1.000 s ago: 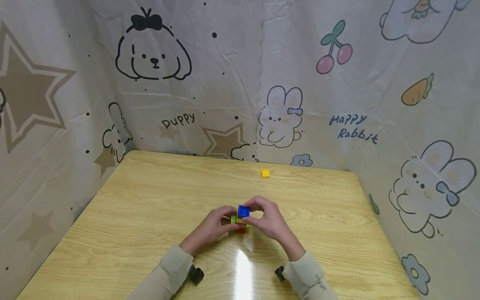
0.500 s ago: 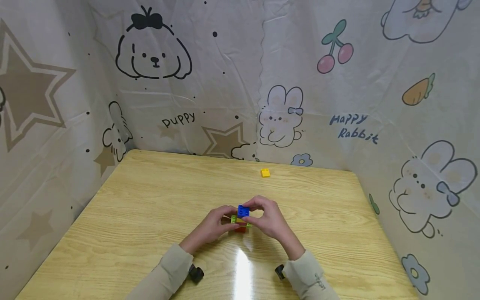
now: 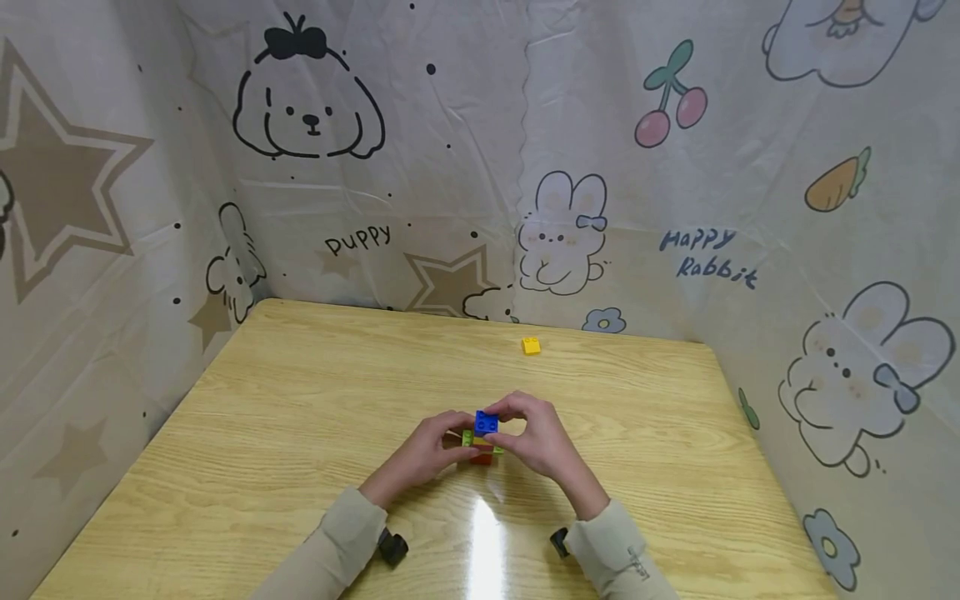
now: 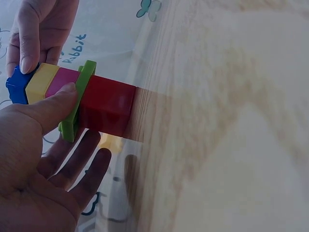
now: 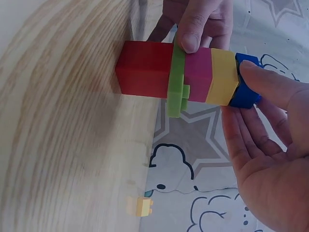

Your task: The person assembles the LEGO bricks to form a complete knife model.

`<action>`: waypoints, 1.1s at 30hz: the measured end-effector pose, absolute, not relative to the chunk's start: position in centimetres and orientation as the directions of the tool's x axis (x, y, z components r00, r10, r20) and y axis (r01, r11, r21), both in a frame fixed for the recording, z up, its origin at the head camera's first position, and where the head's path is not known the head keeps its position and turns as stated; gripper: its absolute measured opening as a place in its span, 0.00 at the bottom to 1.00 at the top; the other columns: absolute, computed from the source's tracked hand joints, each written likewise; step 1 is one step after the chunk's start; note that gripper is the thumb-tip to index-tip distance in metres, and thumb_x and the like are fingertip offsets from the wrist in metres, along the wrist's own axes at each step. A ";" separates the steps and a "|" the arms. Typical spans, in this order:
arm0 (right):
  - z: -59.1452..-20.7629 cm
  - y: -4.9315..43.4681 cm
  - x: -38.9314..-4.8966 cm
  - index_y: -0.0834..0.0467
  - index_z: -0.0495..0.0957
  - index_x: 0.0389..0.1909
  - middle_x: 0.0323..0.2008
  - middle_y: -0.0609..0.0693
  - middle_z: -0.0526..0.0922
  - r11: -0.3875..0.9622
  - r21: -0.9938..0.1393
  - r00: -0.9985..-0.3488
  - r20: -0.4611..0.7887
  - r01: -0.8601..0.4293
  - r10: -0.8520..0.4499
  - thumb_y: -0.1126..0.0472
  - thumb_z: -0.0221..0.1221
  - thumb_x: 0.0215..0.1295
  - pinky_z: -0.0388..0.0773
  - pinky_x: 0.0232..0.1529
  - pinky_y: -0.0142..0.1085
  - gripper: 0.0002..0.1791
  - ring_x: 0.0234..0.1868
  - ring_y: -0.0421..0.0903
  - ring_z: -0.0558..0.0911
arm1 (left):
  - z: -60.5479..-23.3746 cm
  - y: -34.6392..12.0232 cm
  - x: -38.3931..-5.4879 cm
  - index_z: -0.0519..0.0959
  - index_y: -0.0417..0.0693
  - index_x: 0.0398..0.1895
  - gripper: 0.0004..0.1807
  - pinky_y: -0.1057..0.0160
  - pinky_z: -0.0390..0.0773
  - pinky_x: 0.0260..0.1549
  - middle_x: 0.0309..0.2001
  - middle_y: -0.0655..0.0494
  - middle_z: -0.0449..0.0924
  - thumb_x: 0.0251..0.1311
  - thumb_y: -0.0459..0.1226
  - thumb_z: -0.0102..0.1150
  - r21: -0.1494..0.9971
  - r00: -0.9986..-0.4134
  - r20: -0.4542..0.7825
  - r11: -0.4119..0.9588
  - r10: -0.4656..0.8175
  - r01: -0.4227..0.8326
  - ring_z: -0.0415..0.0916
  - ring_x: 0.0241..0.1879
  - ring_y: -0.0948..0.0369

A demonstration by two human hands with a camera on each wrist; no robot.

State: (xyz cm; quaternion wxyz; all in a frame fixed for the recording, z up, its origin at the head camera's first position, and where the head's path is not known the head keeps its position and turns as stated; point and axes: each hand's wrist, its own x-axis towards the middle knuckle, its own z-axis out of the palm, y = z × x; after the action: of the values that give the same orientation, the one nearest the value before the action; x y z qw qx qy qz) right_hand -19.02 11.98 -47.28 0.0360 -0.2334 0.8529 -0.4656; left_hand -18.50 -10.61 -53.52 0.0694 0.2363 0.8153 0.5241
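A small brick stack [image 3: 482, 439] stands on the wooden table [image 3: 300, 400]. From the table up it has a red brick [image 4: 108, 108], a green plate [image 4: 77, 104], a magenta brick [image 5: 198, 67], a yellow brick [image 5: 222, 77] and a blue brick [image 3: 486, 422]. My left hand [image 3: 457, 442] holds the stack low down, its thumb on the green plate and magenta brick and its fingers behind. My right hand [image 3: 512, 425] pinches the blue brick [image 5: 244, 94] on top, thumb on one side and fingers on the other.
A loose yellow brick [image 3: 531, 345] lies alone toward the back of the table, also in the right wrist view [image 5: 141, 206]. Printed cartoon curtains [image 3: 675, 208] close in the table at the back and on both sides.
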 end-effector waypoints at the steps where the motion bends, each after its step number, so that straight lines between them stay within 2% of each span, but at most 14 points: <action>1: -47.3 12.0 -19.0 0.55 0.87 0.47 0.44 0.49 0.87 0.461 -0.809 -0.889 0.155 -0.365 -0.432 0.64 0.74 0.61 0.80 0.59 0.60 0.14 0.50 0.60 0.85 | -53.5 -10.6 -18.5 0.82 0.55 0.61 0.18 0.63 0.83 0.52 0.58 0.58 0.83 0.69 0.38 0.67 0.887 -0.880 0.132 0.342 0.457 0.311 0.80 0.53 0.59; 11: -47.3 12.1 -19.1 0.54 0.87 0.48 0.45 0.48 0.88 0.478 -0.806 -0.895 0.138 -0.350 -0.423 0.63 0.74 0.61 0.81 0.58 0.59 0.14 0.51 0.59 0.85 | -53.7 -10.6 -18.4 0.82 0.55 0.60 0.18 0.64 0.83 0.52 0.56 0.57 0.83 0.69 0.41 0.66 0.887 -0.881 0.126 0.345 0.456 0.306 0.81 0.53 0.58; 23: -47.7 12.0 -19.2 0.54 0.87 0.49 0.47 0.50 0.88 0.481 -0.806 -0.895 0.129 -0.346 -0.427 0.65 0.73 0.61 0.82 0.58 0.58 0.15 0.51 0.58 0.86 | -53.5 -10.7 -18.4 0.81 0.53 0.61 0.18 0.64 0.83 0.53 0.57 0.56 0.83 0.70 0.39 0.65 0.887 -0.878 0.115 0.350 0.464 0.301 0.81 0.54 0.58; 33: -47.9 12.0 -19.2 0.55 0.87 0.49 0.47 0.50 0.89 0.484 -0.799 -0.891 0.137 -0.357 -0.432 0.67 0.73 0.60 0.82 0.58 0.59 0.16 0.50 0.58 0.87 | -53.8 -10.8 -18.6 0.82 0.57 0.61 0.17 0.64 0.83 0.52 0.57 0.58 0.83 0.70 0.41 0.65 0.890 -0.881 0.110 0.350 0.461 0.294 0.81 0.54 0.59</action>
State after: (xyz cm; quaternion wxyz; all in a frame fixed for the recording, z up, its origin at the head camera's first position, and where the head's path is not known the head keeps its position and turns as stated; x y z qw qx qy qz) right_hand -19.22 11.99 -47.88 0.0415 -0.2293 0.8604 -0.4532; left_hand -18.57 -10.76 -53.81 0.0801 0.2309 0.8176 0.5214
